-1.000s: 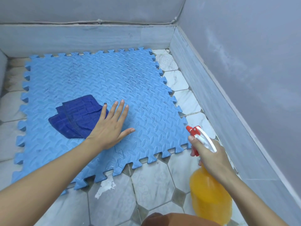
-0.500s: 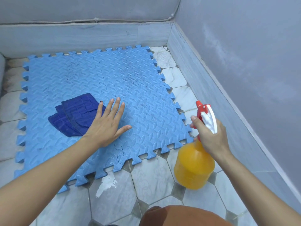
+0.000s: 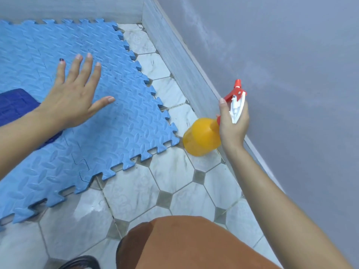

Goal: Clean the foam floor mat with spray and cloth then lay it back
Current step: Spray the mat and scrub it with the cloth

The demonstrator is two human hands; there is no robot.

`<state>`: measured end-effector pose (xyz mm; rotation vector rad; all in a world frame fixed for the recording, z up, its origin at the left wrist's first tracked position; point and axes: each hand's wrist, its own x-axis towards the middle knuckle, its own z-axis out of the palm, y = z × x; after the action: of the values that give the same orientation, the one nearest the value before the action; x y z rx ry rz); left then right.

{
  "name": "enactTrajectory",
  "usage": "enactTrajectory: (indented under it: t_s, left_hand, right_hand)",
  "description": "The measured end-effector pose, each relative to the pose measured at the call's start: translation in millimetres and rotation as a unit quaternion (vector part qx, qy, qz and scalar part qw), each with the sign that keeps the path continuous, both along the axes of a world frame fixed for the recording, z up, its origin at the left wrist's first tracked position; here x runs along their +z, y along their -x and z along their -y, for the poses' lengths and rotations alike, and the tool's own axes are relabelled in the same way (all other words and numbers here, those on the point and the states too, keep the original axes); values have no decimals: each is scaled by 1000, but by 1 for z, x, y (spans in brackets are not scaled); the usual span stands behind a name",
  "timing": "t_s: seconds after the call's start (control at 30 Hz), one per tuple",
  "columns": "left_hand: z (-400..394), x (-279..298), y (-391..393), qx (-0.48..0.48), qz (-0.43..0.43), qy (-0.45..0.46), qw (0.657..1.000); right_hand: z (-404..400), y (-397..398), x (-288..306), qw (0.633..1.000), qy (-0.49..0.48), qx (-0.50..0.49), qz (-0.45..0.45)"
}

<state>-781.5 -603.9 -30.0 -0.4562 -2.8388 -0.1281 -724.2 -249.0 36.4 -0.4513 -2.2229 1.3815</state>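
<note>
A light blue interlocking foam mat [image 3: 108,133] lies flat on the tiled floor, with dark specks on its surface. My left hand [image 3: 75,98] rests flat on the mat, fingers spread and straight. A folded dark blue cloth [image 3: 15,105] lies on the mat at the left edge of view, partly hidden under my left forearm. My right hand [image 3: 233,121] grips the neck and trigger of an orange spray bottle [image 3: 202,136] with a red and white head, held just past the mat's right corner, near the wall. The bottle is tilted, with its nozzle pointing up.
White marble-look floor tiles [image 3: 174,187] with grey diamond insets surround the mat. A grey skirting board [image 3: 182,61] and a bluish wall run along the right side. My knee in brown fabric [image 3: 186,243] fills the bottom centre.
My right hand has carried the spray bottle up and toward the wall, tilting it. The view has swung right, pushing the cloth to the frame's left edge. My left hand stays flat on the mat.
</note>
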Motion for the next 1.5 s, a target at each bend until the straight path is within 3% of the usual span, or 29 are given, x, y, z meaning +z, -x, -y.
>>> enactTrajectory:
  t_s: [0.27,0.47,0.57,0.8,1.07,1.23,1.37,1.5]
  left_hand:
    - [3,-5,-14,-14,-6,16,1000]
    - [19,-11,-17,18,30,12,999]
    - [16,-4,-11,16,21,6,1000]
    - [8,32,10,17,-34,-9,999]
    - [60,45,-9,128,23,-15,991]
    - [110,24,-42,251,87,-75,961]
    - [119,-6,-72,268,156,-54,949]
    - [116,-39,-68,260,199,-14,945]
  right_hand:
    - [-14,-9,-9,998,-14,43,41]
    - [-19,-18,10,999,15,44,-2]
    - [-14,-6,36,998,-43,34,-19]
    - [34,42,89,972,-179,136,-72]
    - [137,104,68,902,-309,301,-26]
    - [221,124,29,843,-376,383,30]
    - [266,124,-13,819,-389,411,95]
    - [279,129,-63,751,-452,468,114]
